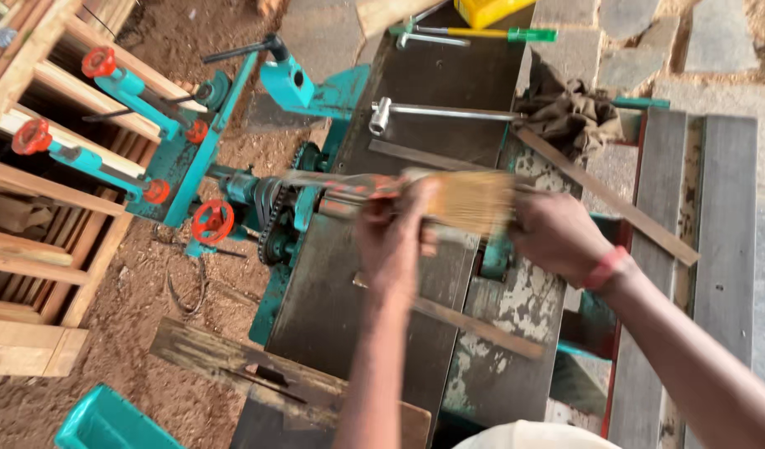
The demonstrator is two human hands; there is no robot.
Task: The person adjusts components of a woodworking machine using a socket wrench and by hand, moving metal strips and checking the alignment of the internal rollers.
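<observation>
A brush (470,199) with pale tan bristles and a reddish, worn handle is held over the dark steel table (449,75) of a teal woodworking machine; it is motion-blurred. My left hand (392,241) grips the handle just beside the bristles, with the handle's end sticking out to the left. My right hand (557,237), with a red band at the wrist, is closed against the right end of the bristles. How its fingers lie on the bristles is hidden.
On the table lie an L-shaped socket wrench (382,114), a brown rag (570,112), a green-handled tool (491,34) and a yellow box (486,10). A long slat (615,199) leans at right. Red handwheels (212,221), wooden frames (33,208), a teal bin (108,424) and sawdust are left.
</observation>
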